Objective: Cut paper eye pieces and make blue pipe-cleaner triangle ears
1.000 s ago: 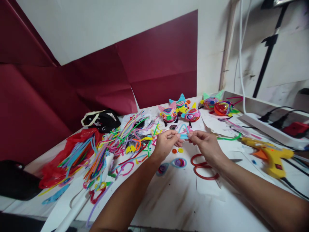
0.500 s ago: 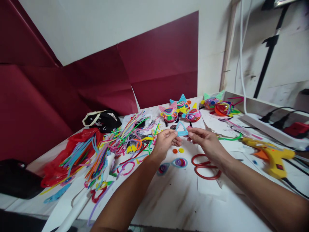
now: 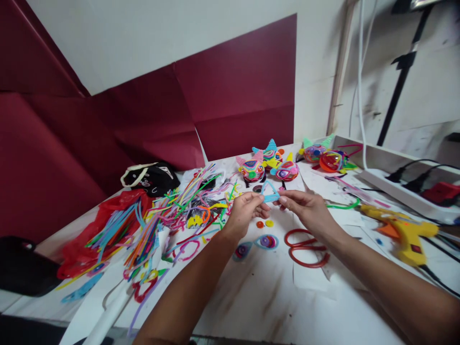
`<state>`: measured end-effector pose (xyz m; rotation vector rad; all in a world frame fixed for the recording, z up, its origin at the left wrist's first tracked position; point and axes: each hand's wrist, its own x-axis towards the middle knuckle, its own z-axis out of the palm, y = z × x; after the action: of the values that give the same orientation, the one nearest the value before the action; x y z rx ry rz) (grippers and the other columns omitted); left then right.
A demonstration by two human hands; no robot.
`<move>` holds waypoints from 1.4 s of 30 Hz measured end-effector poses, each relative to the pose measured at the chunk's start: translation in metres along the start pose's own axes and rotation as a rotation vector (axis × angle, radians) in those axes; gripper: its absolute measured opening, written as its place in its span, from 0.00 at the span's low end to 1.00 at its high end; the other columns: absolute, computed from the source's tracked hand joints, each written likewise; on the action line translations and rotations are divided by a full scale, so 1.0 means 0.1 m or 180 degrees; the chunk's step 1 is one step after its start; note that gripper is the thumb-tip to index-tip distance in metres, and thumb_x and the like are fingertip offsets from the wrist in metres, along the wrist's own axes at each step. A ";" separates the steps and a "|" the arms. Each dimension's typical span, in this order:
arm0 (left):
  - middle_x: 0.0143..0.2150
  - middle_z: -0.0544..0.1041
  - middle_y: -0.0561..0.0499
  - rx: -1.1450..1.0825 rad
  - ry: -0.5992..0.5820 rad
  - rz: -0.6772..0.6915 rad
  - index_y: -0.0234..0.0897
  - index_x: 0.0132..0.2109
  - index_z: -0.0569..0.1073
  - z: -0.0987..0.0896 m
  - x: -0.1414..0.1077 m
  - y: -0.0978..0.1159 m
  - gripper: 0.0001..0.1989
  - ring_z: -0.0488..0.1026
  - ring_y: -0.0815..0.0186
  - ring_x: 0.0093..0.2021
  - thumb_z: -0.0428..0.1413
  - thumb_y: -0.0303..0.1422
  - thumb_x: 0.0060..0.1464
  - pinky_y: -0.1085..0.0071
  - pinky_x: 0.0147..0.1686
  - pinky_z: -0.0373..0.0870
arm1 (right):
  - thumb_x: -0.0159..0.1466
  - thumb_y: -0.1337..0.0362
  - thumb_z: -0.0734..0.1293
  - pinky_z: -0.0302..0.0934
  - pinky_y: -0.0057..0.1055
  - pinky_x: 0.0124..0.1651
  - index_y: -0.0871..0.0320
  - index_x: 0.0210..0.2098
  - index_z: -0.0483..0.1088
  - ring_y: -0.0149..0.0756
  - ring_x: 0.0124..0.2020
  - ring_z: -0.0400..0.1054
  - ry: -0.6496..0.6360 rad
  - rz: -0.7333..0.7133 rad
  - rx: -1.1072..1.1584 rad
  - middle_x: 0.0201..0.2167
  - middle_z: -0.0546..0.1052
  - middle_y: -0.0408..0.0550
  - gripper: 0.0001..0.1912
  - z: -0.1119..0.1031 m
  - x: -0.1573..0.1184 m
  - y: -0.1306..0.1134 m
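Between my two hands is a light blue pipe cleaner [image 3: 270, 197] bent into a triangle, its point upward. My left hand [image 3: 246, 209] pinches the triangle's lower left corner. At the lower right corner, the fingers of my right hand [image 3: 304, 209] are closed on it too. Below my hands lie an orange button-like disc [image 3: 259, 224] and a yellow one [image 3: 269, 223]. Nearer to me rest two teardrop-shaped coiled pieces [image 3: 266, 241] with blue outlines. Red-handled scissors [image 3: 308, 249] lie under my right forearm, their blades partly hidden.
Several colourful animal-like figures [image 3: 252, 169] stand at the back. A pile of pipe cleaners [image 3: 151, 235] and a red plastic bag [image 3: 118, 206] lie left, by a black pouch [image 3: 153, 179]. On the right are a yellow glue gun [image 3: 409, 235] and a white power strip [image 3: 406, 191] with cables.
Hardly anything differs. Both hands keep hold of the blue triangle, whose lower edge looks slightly tilted now; the view has shifted a little.
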<state>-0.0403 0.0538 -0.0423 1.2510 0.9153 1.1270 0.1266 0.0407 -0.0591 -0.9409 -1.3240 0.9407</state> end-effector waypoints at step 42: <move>0.25 0.75 0.49 -0.0123 -0.0339 -0.0266 0.31 0.31 0.68 -0.07 0.02 -0.01 0.11 0.71 0.70 0.19 0.55 0.37 0.51 0.74 0.21 0.67 | 0.61 0.64 0.66 0.64 0.30 0.43 0.53 0.42 0.74 0.35 0.39 0.71 -0.0339 -0.1186 -0.1076 0.39 0.78 0.45 0.10 -0.15 0.01 -0.01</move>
<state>-0.0462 0.0578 -0.0440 1.2185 0.8541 0.9985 0.1413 0.0410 -0.0587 -0.8616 -1.7137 0.4934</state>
